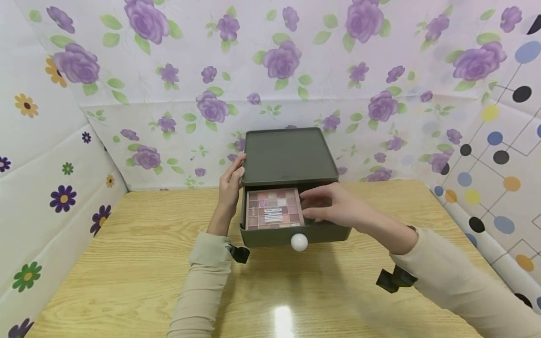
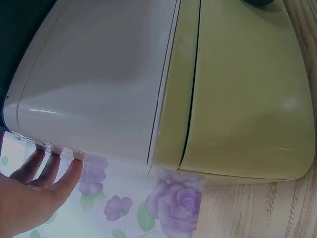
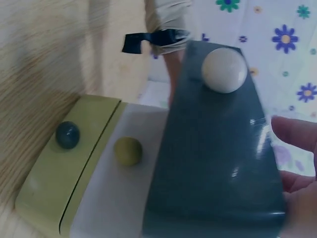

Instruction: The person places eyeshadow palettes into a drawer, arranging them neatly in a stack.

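Observation:
A small chest of drawers (image 1: 291,155) with a dark green top stands on the table. Its dark green top drawer (image 1: 270,238) is pulled out and has a white knob (image 1: 299,242). Inside, at the left, lies an eyeshadow palette (image 1: 274,209) with a pinkish grid pattern. My right hand (image 1: 331,206) is over the right part of this drawer, thumb and fingers apart, fingertips at the palette's right edge; whether they touch it is unclear. My left hand (image 1: 230,185) rests against the chest's left side, and its fingertips (image 2: 74,168) lie along the white section in the left wrist view.
Below the green drawer are a white drawer (image 3: 119,183) with a yellow knob (image 3: 128,151) and a yellow drawer (image 3: 74,163) with a dark green knob (image 3: 67,135). Flowered sheets (image 1: 283,84) hang behind and beside the wooden table (image 1: 139,263).

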A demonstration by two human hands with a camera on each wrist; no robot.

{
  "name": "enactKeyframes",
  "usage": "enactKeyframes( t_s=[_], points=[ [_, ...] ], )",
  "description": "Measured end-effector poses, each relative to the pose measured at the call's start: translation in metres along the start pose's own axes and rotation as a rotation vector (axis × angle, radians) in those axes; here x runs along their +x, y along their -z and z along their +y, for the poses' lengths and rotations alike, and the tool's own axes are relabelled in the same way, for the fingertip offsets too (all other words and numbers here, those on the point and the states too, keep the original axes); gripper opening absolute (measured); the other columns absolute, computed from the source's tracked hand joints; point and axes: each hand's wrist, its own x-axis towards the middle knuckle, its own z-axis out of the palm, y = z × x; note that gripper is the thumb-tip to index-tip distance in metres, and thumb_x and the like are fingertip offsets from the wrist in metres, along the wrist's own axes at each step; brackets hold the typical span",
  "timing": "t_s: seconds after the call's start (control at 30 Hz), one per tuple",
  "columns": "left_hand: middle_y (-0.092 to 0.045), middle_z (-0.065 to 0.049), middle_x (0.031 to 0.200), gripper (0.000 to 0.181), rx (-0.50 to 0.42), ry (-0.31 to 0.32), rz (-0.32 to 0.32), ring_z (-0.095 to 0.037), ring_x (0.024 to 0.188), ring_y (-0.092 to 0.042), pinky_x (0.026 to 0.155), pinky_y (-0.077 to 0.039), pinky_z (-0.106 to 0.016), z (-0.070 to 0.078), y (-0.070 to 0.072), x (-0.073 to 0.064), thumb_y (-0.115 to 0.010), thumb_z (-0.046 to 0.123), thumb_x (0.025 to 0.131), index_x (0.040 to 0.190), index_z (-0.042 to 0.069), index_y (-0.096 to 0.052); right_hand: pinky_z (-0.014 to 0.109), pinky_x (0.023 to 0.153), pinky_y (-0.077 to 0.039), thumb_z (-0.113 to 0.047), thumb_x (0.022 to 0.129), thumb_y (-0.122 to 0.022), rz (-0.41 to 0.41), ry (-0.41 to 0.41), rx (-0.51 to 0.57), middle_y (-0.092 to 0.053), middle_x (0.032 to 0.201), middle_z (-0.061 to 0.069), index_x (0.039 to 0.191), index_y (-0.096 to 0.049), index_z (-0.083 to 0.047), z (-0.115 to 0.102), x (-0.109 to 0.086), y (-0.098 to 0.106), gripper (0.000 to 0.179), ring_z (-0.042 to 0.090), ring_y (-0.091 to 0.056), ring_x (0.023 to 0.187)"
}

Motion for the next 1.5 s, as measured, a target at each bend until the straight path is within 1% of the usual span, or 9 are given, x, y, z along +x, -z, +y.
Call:
enactKeyframes(
  t_s=[0.17, 0.33, 0.5, 0.57, 0.7, 0.83, 1.0, 1.27, 1.5],
  points=[
    [-0.034, -0.009, 0.143, 0.048, -0.003, 0.010, 0.001, -0.019, 0.126, -0.037, 0.083, -0.043, -0.026, 0.001, 0.000, 0.001, -0.043, 0.020, 0.092, 0.136, 0.002, -0.041, 0.031, 0.074, -0.046, -0.016, 0.083, -0.066, 0.111, 0.076, -0.034, -0.061, 0.100, 0.008, 0.120, -0.057, 0.001, -0.003, -0.015, 0.002, 0.041, 0.018, -0.057, 0.089],
    [-0.035, -0.009, 0.143, 0.048, -0.004, 0.016, 0.003, -0.022, 0.124, -0.039, 0.083, -0.043, -0.026, 0.001, 0.000, 0.002, -0.041, 0.018, 0.092, 0.136, 0.000, -0.041, 0.025, 0.062, -0.045, -0.011, 0.081, -0.067, 0.184, 0.164, -0.006, -0.059, 0.087, 0.006, 0.114, -0.060, 0.002, -0.007, -0.031, -0.002, 0.036, 0.016, -0.055, 0.072],
    [-0.035, -0.010, 0.143, 0.049, -0.004, 0.004, 0.003, -0.022, 0.124, -0.039, 0.083, -0.043, -0.026, 0.001, 0.000, 0.001, -0.042, 0.019, 0.091, 0.136, -0.001, -0.041, 0.023, 0.049, -0.042, -0.010, 0.079, -0.070, 0.303, 0.312, -0.107, -0.057, 0.071, -0.004, 0.105, -0.065, -0.002, -0.004, -0.049, -0.014, 0.028, 0.009, -0.049, 0.053],
    [-0.035, -0.010, 0.143, 0.050, -0.005, -0.004, 0.000, -0.021, 0.125, -0.038, 0.083, -0.043, -0.026, 0.000, 0.000, 0.001, -0.043, 0.020, 0.090, 0.136, -0.001, -0.041, 0.023, 0.048, -0.043, -0.010, 0.078, -0.071, 0.346, 0.367, -0.135, -0.057, 0.068, -0.007, 0.103, -0.067, -0.003, -0.002, -0.054, -0.020, 0.027, 0.007, -0.050, 0.052],
    [-0.034, -0.010, 0.143, 0.051, 0.000, -0.014, -0.008, -0.020, 0.126, -0.037, 0.085, -0.043, -0.028, -0.001, 0.000, 0.002, -0.042, 0.021, 0.090, 0.136, -0.001, -0.040, 0.022, 0.049, -0.044, -0.009, 0.075, -0.073, 0.409, 0.426, -0.164, -0.060, 0.069, -0.010, 0.102, -0.068, -0.005, 0.006, -0.060, -0.032, 0.027, 0.003, -0.053, 0.054],
    [-0.035, -0.010, 0.143, 0.051, 0.003, -0.018, -0.007, -0.020, 0.127, -0.036, 0.085, -0.043, -0.028, -0.002, 0.000, 0.002, -0.042, 0.021, 0.091, 0.136, -0.001, -0.040, 0.017, 0.048, -0.043, -0.005, 0.070, -0.076, 0.480, 0.507, -0.181, -0.063, 0.069, -0.008, 0.099, -0.069, -0.005, 0.016, -0.059, -0.043, 0.029, 0.002, -0.055, 0.058],
    [-0.035, -0.012, 0.142, 0.050, 0.000, -0.021, -0.007, -0.021, 0.126, -0.037, 0.086, -0.042, -0.029, -0.001, 0.000, 0.002, -0.041, 0.020, 0.091, 0.135, -0.002, -0.040, 0.014, 0.046, -0.040, 0.002, 0.063, -0.078, 0.542, 0.610, -0.137, -0.066, 0.069, -0.001, 0.095, -0.069, -0.001, 0.031, -0.053, -0.059, 0.033, 0.004, -0.057, 0.057],
    [-0.036, -0.011, 0.142, 0.050, 0.001, -0.009, 0.008, -0.020, 0.125, -0.038, 0.086, -0.042, -0.029, -0.001, -0.001, 0.001, -0.042, 0.020, 0.090, 0.135, -0.001, -0.041, 0.014, 0.045, -0.040, 0.001, 0.061, -0.079, 0.614, 0.626, -0.121, -0.068, 0.071, 0.003, 0.096, -0.070, -0.001, 0.050, -0.043, -0.080, 0.036, 0.004, -0.059, 0.055],
    [-0.035, -0.010, 0.143, 0.048, -0.005, -0.004, 0.007, -0.018, 0.128, -0.034, 0.088, -0.040, -0.031, 0.000, -0.002, 0.000, -0.040, 0.018, 0.092, 0.136, -0.001, -0.041, 0.015, 0.045, -0.041, -0.005, 0.066, -0.079, 0.631, 0.656, -0.082, -0.068, 0.072, 0.004, 0.097, -0.070, 0.000, 0.055, -0.035, -0.090, 0.032, 0.005, -0.059, 0.057]
  ],
)
